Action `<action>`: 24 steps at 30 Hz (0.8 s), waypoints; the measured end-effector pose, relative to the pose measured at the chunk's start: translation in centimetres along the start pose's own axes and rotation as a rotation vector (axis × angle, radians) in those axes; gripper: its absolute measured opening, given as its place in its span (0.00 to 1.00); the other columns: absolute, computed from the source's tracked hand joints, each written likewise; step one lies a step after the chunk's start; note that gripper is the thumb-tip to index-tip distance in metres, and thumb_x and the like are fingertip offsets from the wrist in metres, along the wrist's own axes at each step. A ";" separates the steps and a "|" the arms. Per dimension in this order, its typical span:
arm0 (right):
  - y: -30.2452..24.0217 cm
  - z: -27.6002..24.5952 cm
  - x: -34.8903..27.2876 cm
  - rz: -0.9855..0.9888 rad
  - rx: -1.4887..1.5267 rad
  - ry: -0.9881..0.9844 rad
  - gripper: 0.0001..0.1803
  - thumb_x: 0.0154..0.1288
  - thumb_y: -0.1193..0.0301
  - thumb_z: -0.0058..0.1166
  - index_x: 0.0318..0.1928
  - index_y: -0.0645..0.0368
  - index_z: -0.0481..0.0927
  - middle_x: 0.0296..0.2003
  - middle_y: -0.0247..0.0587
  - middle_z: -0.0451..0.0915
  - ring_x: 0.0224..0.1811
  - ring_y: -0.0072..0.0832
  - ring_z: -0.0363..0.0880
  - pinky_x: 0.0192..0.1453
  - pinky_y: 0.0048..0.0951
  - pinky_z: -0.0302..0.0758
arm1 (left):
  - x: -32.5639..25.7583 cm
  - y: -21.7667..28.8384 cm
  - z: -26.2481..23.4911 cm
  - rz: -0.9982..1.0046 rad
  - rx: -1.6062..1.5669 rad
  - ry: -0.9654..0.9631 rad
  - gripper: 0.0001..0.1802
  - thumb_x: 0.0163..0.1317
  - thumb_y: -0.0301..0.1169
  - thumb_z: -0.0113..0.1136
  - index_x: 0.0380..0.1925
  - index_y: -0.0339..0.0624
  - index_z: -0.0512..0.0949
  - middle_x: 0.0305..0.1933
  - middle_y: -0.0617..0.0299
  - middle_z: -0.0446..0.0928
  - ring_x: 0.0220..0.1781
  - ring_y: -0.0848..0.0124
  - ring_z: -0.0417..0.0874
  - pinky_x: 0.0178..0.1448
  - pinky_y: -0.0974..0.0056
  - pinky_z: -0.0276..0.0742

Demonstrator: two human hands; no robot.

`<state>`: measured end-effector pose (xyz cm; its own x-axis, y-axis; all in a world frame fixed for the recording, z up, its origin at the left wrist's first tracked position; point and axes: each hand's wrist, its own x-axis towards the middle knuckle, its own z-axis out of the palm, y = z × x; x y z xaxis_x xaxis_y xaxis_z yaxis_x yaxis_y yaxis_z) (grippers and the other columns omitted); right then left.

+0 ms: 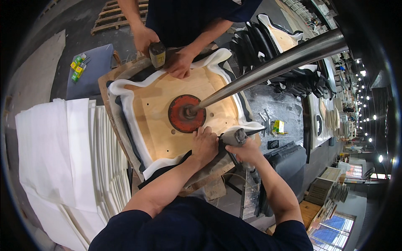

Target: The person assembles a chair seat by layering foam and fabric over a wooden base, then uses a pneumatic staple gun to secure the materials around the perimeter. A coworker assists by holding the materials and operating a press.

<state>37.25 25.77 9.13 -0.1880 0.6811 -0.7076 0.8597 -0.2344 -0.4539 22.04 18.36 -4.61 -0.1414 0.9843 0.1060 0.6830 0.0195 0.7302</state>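
Note:
A plywood seat board [157,106] lies on a work stand, with white foam [125,90] and dark cover fabric folded over its rim. A red round plate [179,119] pressed by a steel shaft [268,67] clamps it at the centre. My left hand [204,144] presses the fabric down on the near edge. My right hand [247,151] grips a grey pneumatic staple gun [235,137] right beside it. Across the board, another person's hands [178,62] hold a second staple gun [157,53] at the far edge.
A stack of white foam sheets [71,159] fills the left. Dark finished seat shells [272,42] stand stacked at the upper right. A small yellow-green box [278,126] and metal parts lie on the dark bench to the right. Pallets [111,16] lie on the floor behind.

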 end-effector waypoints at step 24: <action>2.2 1.6 -0.5 -0.114 0.285 -0.036 0.15 0.70 0.68 0.76 0.52 0.58 0.88 0.27 0.28 0.83 0.20 0.19 0.75 0.23 0.29 0.72 | -1.0 -0.8 -1.5 0.048 0.001 -0.032 0.06 0.69 0.35 0.67 0.35 0.46 0.85 0.45 0.58 0.80 0.55 0.54 0.77 0.58 0.48 0.69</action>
<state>38.46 23.81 7.59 -0.2970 0.6902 -0.6599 0.6649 -0.3465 -0.6617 20.55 17.09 -4.30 -0.0857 0.9892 0.1190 0.6894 -0.0274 0.7239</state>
